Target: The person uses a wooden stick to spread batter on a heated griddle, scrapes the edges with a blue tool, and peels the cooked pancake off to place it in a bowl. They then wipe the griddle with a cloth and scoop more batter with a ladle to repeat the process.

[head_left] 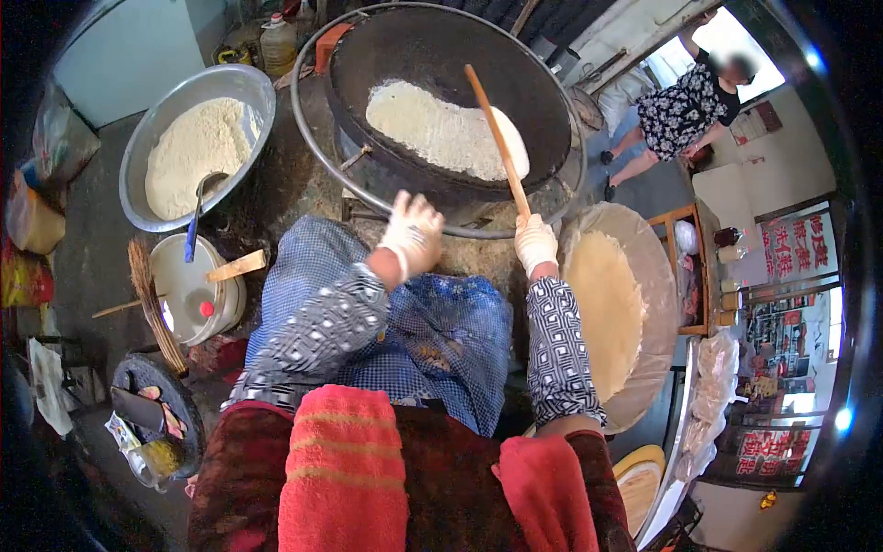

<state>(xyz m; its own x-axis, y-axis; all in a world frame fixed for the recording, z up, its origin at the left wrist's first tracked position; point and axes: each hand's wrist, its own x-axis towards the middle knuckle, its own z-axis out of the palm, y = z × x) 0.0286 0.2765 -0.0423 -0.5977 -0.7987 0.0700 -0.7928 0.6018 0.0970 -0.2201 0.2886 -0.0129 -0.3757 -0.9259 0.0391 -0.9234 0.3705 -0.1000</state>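
Note:
My right hand (535, 243), in a white glove, is wrapped round the lower end of a long wooden stick (498, 138). The stick's upper part lies over pale batter (428, 129) spread on a large dark round griddle (395, 46). My left hand (411, 235), also gloved, is near the griddle's front rim with its fingers apart and nothing held. Right of my right hand stands a round tray lined with clear film (658, 345), with thin tan flatbread (602, 313) on it.
At the upper left is a metal basin (135, 189) of pale flour with a ladle (195, 216). Below it stand a white bucket (235, 299) and a straw brush (152, 304). A person (681, 110) stands at the upper right, beyond a wooden cabinet (704, 267).

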